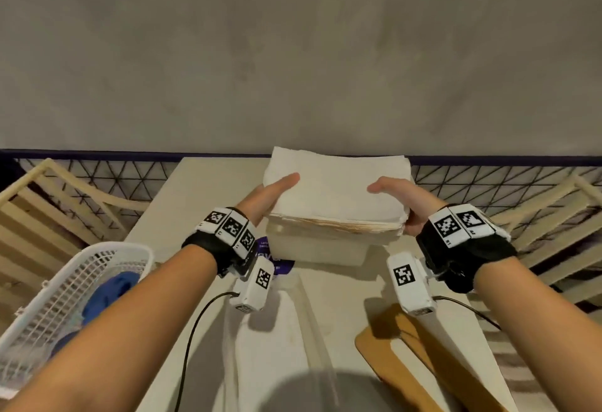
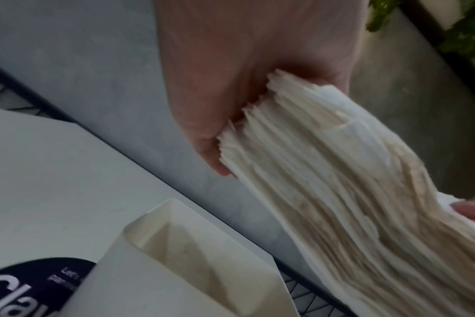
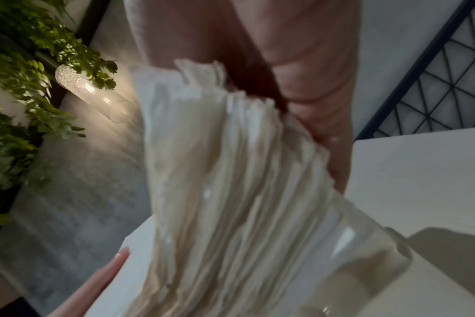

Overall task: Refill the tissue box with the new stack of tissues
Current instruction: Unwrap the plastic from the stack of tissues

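A thick stack of white tissues (image 1: 335, 190) hangs just above the open white tissue box (image 1: 316, 250) at the far middle of the table. My left hand (image 1: 277, 193) grips the stack's left end, thumb on top and fingers underneath. My right hand (image 1: 391, 193) grips the right end the same way. The left wrist view shows the layered edge of the stack (image 2: 339, 193) against my palm, with the empty box (image 2: 139, 285) below it. In the right wrist view the stack (image 3: 231, 193) fills the middle, with the box (image 3: 372, 263) under its lower end.
A wooden lid with an oval slot (image 1: 384, 346) lies on the white table (image 1: 202, 200) at the near right. A white mesh basket with blue cloth (image 1: 65, 297) stands at the left. A purple label (image 1: 270, 260) lies beside the box. Slatted chairs flank the table.
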Available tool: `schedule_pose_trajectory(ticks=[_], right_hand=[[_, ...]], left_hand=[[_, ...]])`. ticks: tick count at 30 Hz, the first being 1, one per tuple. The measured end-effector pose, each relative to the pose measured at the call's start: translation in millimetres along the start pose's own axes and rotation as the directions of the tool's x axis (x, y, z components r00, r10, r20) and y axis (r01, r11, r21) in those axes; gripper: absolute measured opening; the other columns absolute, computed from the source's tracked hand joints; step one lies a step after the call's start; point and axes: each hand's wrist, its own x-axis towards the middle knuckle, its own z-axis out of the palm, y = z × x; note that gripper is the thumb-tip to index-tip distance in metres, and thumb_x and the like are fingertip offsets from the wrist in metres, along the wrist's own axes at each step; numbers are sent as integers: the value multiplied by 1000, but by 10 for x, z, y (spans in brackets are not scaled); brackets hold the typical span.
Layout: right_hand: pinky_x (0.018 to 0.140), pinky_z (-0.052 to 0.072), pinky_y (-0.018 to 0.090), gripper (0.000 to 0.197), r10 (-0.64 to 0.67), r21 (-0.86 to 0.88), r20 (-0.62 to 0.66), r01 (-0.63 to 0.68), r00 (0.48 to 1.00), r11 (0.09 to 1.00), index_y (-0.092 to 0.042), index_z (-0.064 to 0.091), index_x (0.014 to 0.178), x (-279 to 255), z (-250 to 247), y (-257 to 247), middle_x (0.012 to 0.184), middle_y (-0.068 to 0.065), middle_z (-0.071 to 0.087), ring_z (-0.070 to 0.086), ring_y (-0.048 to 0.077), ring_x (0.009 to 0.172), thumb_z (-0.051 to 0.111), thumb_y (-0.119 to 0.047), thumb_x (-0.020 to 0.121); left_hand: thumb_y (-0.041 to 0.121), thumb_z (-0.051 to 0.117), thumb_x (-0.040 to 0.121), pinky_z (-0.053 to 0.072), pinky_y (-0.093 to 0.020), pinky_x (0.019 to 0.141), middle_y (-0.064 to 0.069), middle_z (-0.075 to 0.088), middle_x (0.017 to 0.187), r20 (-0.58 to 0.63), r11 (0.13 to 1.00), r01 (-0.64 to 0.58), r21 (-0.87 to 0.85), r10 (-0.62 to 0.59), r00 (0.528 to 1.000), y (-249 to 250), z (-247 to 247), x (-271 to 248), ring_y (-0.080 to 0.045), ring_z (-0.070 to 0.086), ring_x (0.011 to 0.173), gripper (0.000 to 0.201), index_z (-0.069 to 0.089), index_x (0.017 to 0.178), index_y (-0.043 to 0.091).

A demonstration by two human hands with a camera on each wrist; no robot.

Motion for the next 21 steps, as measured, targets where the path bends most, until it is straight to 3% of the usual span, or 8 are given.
schedule_pose_trajectory(ticks=[4,9,11,13,14,16,18,21], right_hand=[[38,30,21,49,0,-115,-26,-3,1000,993,-20,55,107,155,54,-191,89,2,47,34,14,50,67,-45,66],[50,26,22,31,22,-143,-36,-27,999,989,-19,46,105,410,201,-299,111,7,40,31,12,55,59,-34,82],[50,25,20,33,65,-125,-38,-69,997,990,-16,48,110,526,280,-265,122,10,44,31,11,55,60,-32,83],[53,30,21,47,82,-142,-17,-84,996,986,-12,48,125,655,368,-200,135,11,44,42,14,64,60,-31,83],[59,34,22,51,95,-150,-1,-94,995,984,-10,47,128,713,414,-157,136,9,44,51,19,79,60,-31,84],[69,37,24,52,129,-204,14,-123,992,971,-6,45,130,817,517,-56,125,5,46,50,28,111,58,-29,85],[75,37,28,55,153,-261,2,-147,988,954,0,42,129,913,608,47,114,10,46,48,29,104,57,-29,85],[77,34,28,64,143,-293,-11,-140,990,946,3,31,136,1039,692,125,118,11,44,46,27,106,57,-25,85]], left_hand=[[68,70,56,33,-38,111,4,59,132,68,994,30,-110,-22,997,-52,-8,384,-17,53,124,87,52,132,29],[64,73,52,28,-47,114,0,45,146,32,980,81,-182,-77,997,-268,-108,926,-22,39,136,93,47,134,30],[60,73,51,24,-46,116,-3,38,150,31,984,155,-92,-153,988,-342,-140,1079,-24,33,139,97,44,137,25],[56,68,64,29,-35,111,-3,40,147,-28,967,246,61,-245,969,-334,-130,1108,-24,38,134,88,41,139,18],[52,63,74,34,-31,102,-5,43,142,-76,942,299,151,-290,954,-333,-127,1114,-26,43,126,81,38,140,12],[44,54,86,37,-31,87,-15,47,131,-158,848,396,352,-363,918,-418,-134,1216,-30,48,113,71,33,139,2],[39,48,90,37,-31,83,-19,48,133,-191,758,413,505,-368,910,-422,-99,1197,-33,49,120,63,36,135,-3],[32,43,92,41,-34,98,-21,47,139,-178,646,365,671,-337,924,-415,-62,1220,-33,47,126,55,41,132,-5]])
